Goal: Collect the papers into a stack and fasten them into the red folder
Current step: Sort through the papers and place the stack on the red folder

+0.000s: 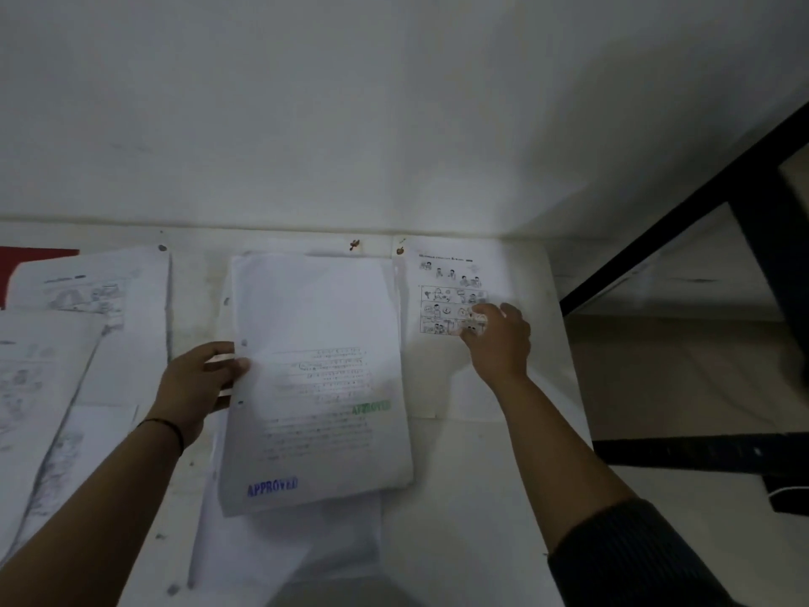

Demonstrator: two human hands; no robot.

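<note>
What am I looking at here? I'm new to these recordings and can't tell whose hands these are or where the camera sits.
There is no machine: a person wears one camera on the head, looking down at their own hands over a white table. The left hand grips a stack of papers by its edge. The right hand rests on a cartoon sheet. More loose sheets lie at left, over a red folder.
</note>
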